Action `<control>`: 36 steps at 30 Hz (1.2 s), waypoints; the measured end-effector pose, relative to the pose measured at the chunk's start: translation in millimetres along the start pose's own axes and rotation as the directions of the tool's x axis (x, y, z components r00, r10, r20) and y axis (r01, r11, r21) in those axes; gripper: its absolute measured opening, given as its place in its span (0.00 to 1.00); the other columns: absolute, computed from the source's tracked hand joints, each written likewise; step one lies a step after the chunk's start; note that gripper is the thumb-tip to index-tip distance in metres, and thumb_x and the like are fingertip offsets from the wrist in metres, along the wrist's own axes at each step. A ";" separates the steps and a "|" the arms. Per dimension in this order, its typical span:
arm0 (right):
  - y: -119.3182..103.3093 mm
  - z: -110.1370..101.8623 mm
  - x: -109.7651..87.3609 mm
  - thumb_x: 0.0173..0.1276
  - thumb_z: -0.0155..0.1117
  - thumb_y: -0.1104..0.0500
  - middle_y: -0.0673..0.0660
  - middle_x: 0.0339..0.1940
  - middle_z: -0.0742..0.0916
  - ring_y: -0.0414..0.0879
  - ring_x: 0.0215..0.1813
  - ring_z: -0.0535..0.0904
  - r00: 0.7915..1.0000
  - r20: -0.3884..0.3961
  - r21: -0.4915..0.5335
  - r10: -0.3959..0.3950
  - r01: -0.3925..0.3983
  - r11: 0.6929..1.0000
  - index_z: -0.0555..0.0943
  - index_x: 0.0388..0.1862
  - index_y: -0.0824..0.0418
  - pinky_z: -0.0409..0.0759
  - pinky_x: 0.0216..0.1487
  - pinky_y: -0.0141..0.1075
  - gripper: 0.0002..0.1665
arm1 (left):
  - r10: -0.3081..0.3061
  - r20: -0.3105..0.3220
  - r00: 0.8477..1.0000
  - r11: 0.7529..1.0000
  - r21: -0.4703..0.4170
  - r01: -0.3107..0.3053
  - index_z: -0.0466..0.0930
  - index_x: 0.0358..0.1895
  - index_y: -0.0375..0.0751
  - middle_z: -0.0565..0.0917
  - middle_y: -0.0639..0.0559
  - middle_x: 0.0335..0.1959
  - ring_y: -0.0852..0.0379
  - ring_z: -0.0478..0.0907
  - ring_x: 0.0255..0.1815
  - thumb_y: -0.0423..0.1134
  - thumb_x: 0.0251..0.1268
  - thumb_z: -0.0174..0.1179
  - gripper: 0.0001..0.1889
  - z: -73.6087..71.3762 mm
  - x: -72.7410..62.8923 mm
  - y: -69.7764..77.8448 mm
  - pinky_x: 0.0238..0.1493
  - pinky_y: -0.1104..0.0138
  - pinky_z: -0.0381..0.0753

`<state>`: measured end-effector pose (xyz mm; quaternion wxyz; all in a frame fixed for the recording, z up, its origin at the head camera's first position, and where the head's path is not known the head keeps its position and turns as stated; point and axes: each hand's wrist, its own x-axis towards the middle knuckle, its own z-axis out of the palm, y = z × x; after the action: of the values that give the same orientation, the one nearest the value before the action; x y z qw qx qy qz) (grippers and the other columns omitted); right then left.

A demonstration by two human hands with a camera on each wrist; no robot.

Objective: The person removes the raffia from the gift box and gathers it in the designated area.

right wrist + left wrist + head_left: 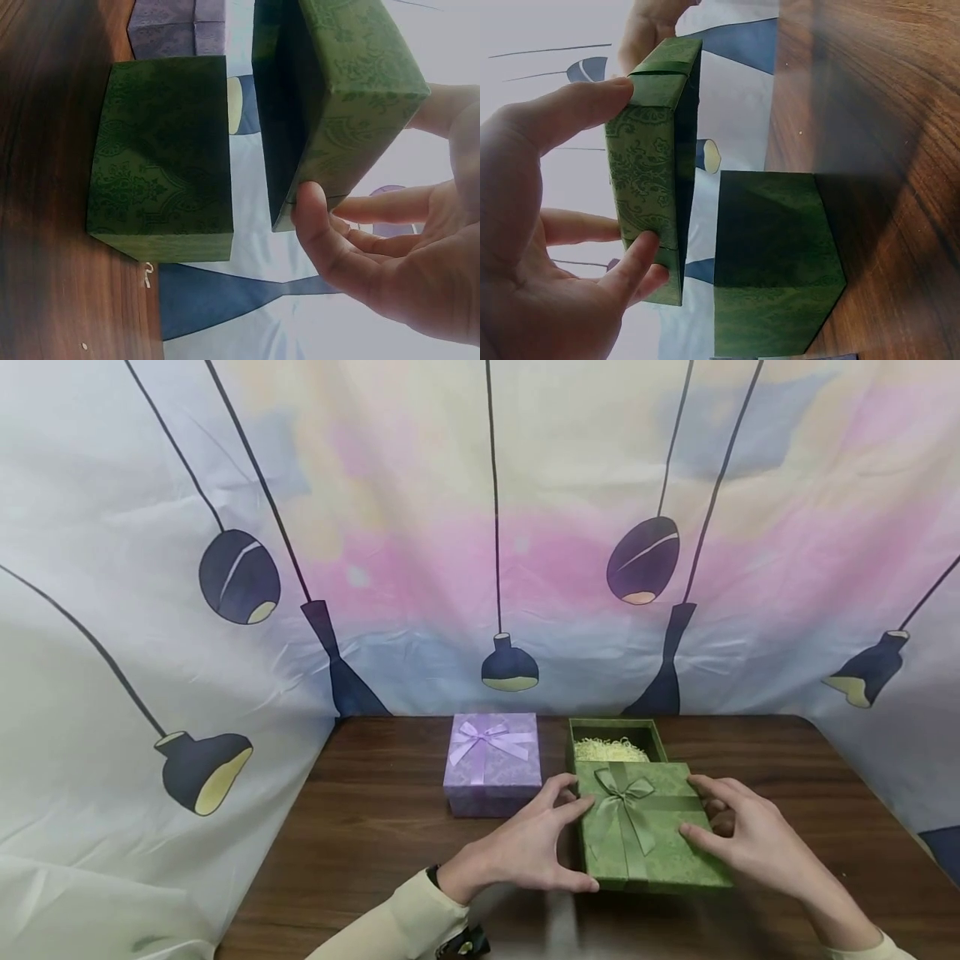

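A green patterned gift box lid (652,860), topped with a ribbon bow (625,789), is held between both hands. My left hand (525,845) grips its left side, thumb at the near corner, as the left wrist view also shows. On the opposite side, my right hand (761,839) holds the lid's edge between thumb and fingers. The open green box base (772,232) stands on the table just beyond. Both wrist views show a gap between lid and base. Pale shredded paper filler (609,749) fills the base; the lid hides its near part in the head view.
A closed purple gift box (492,772) with a lilac bow sits left of the green base. Behind the brown wooden table (360,827) hangs a cloth backdrop (420,527) printed with lamps. Small pale scraps (148,274) lie beside the base.
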<state>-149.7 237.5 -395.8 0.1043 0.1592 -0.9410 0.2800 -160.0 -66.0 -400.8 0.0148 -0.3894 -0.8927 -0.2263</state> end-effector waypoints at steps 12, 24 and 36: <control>1.4 0.1 -6.1 0.57 0.74 0.47 0.53 0.43 0.82 0.30 0.32 0.78 1.000 -0.016 -0.016 -0.006 0.005 1.000 0.75 0.63 0.65 0.77 0.34 0.37 0.39 | 0.016 0.006 1.000 1.000 0.020 -0.016 0.63 0.73 0.42 0.53 0.42 0.74 0.58 0.66 0.66 0.61 0.47 0.72 0.50 5.7 -0.4 3.1 0.57 0.74 0.72; 1.7 2.0 -11.2 0.58 0.73 0.45 0.52 0.43 0.81 0.30 0.32 0.75 0.999 0.033 -0.035 0.015 -0.014 0.999 0.74 0.64 0.65 0.77 0.34 0.37 0.41 | -0.001 0.013 1.000 1.000 0.031 0.001 0.63 0.73 0.44 0.53 0.42 0.75 0.58 0.67 0.66 0.62 0.46 0.72 0.51 11.0 -5.6 6.3 0.58 0.74 0.72; -0.5 3.5 -12.1 0.56 0.75 0.46 0.55 0.44 0.82 0.35 0.32 0.79 1.000 0.029 -0.047 -0.007 0.008 0.999 0.75 0.63 0.66 0.78 0.32 0.35 0.41 | -0.020 0.016 1.000 1.000 0.022 0.020 0.63 0.73 0.45 0.53 0.43 0.75 0.58 0.66 0.68 0.62 0.46 0.72 0.51 14.0 -9.9 6.7 0.58 0.73 0.73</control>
<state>-138.7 238.0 -401.8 0.0956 0.1640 -0.9481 0.2551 -146.3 -63.0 -412.7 0.0094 -0.3821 -0.8991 -0.2134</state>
